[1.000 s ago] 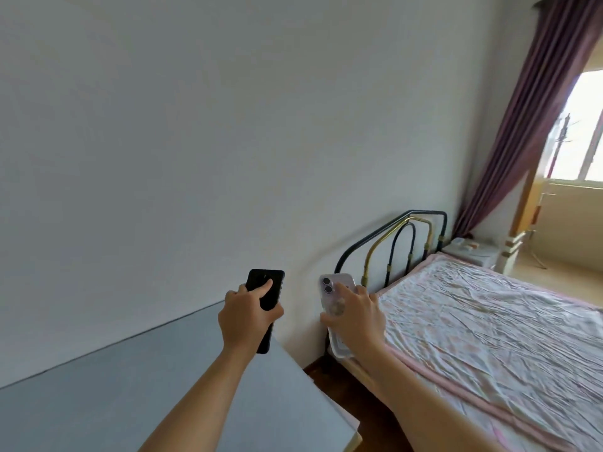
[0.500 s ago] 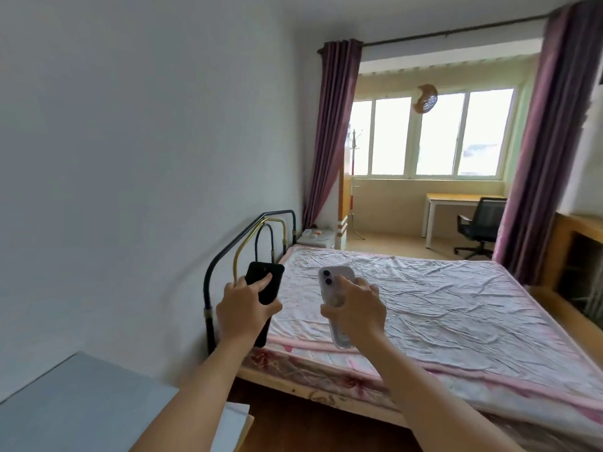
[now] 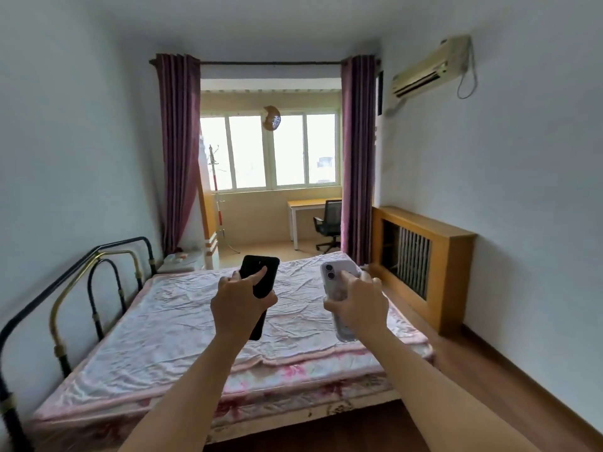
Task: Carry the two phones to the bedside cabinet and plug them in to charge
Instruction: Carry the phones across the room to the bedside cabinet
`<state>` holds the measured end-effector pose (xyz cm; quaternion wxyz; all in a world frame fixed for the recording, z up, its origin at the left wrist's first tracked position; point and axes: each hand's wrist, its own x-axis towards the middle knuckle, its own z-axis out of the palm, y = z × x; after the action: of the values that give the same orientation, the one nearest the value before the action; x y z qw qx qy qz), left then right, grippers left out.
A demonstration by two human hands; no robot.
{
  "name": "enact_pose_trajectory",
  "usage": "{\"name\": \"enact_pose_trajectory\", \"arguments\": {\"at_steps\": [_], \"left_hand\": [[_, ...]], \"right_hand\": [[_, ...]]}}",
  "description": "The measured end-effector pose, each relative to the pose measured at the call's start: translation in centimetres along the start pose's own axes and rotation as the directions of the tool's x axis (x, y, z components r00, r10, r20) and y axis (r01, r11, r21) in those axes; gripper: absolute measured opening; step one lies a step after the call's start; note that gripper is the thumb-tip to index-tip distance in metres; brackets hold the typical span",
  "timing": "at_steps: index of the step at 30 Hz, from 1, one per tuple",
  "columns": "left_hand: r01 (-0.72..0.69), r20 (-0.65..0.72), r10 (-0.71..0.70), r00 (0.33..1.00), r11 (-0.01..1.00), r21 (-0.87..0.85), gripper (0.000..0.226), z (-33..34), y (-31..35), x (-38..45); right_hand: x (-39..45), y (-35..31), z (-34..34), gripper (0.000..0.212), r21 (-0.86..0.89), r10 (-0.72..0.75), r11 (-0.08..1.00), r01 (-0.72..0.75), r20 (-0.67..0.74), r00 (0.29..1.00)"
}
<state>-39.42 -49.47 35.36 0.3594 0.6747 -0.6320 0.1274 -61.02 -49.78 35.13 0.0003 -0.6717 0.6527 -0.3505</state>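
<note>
My left hand (image 3: pixel 239 306) grips a black phone (image 3: pixel 262 277), held upright with its back toward me. A white phone in a clear case (image 3: pixel 331 277) stands in my right hand (image 3: pixel 360 305), camera lenses at the top. Both hands are raised side by side over the foot of the bed (image 3: pixel 182 324). The small white bedside cabinet (image 3: pixel 181 261) sits far off at the back left, beside the metal headboard (image 3: pixel 81 285) and under the left curtain. No charging cable can be made out from here.
The pink-sheeted bed fills the middle of the room. A wooden radiator cover (image 3: pixel 424 262) lines the right wall, with wood floor (image 3: pixel 489 383) between it and the bed. A desk (image 3: pixel 310 208) and office chair (image 3: pixel 329 228) stand by the far window.
The view has swung right, from the wall and grey table to facing the bed and window. Both hands keep the same grip on the phones.
</note>
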Motion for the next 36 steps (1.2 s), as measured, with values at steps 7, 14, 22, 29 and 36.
{"name": "enact_pose_trajectory", "arguments": {"at_steps": [7,14,22,29,36], "left_hand": [[-0.11,0.029,0.118,0.993,0.973,-0.202,0.054,7.3,15.8,0.2],[-0.16,0.097,0.2,0.975,0.936,-0.315,0.055,13.7,30.8,-2.0],[-0.185,0.21,0.279,0.937,0.906,-0.381,0.058,20.5,42.7,-2.8],[-0.222,0.182,0.316,0.931,0.887,-0.405,0.053,28.6,51.1,0.4],[-0.217,0.179,0.315,0.932,0.88,-0.422,0.054,36.8,58.8,5.5]], "right_hand": [[2.4,14.4,-7.6,0.083,-0.08,0.102,0.991,-0.11,-0.103,0.989],[2.2,27.5,-15.3,0.075,-0.167,0.188,0.962,-0.218,-0.177,0.966],[3.1,38.4,-20.4,0.072,-0.243,0.307,0.903,-0.355,-0.213,0.928],[8.7,46.8,-21.9,0.074,-0.274,0.323,0.882,-0.383,-0.238,0.916],[16.6,55.2,-22.8,0.073,-0.313,0.316,0.869,-0.383,-0.243,0.917]]}}
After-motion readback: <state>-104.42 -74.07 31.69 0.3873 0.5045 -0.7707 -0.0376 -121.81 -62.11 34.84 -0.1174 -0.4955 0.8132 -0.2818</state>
